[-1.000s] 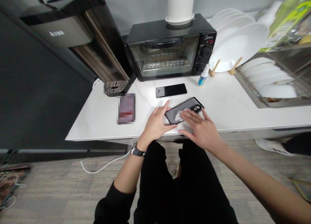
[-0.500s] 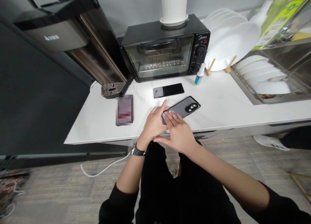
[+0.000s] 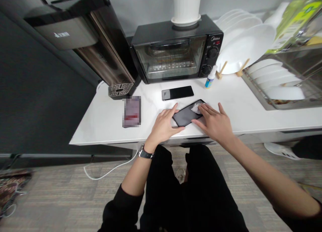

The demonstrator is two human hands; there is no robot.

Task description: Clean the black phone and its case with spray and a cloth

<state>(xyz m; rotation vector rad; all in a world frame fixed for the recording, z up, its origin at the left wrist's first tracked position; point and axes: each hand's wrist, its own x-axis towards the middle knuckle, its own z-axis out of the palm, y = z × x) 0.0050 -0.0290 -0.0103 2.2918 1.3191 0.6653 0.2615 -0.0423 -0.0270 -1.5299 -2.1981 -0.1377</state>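
Note:
A phone case (image 3: 185, 117) with a grey see-through back and black rim lies slanted on the white counter; whether a phone is inside, I cannot tell. My left hand (image 3: 164, 124) grips its left end between thumb and fingers. Under the fingertips of my right hand (image 3: 215, 122) a crumpled white tissue (image 3: 196, 108) is pressed on the case's right part, covering the camera area. My right thumb touches the near edge. Just behind lies a black phone (image 3: 177, 93), apart from both hands.
Behind stand a toaster oven (image 3: 173, 59) and a small spray bottle (image 3: 210, 77). To the left are a drink dispenser (image 3: 100, 54) and a blurred-out purple item (image 3: 132, 111). White plates (image 3: 251, 40) and a dish rack (image 3: 261, 97) occupy the right. Another person's shoe (image 3: 281, 150) shows below.
My right hand has slid right along the case with the tissue, from its left end to the camera end. My left hand now holds the left end in plain view.

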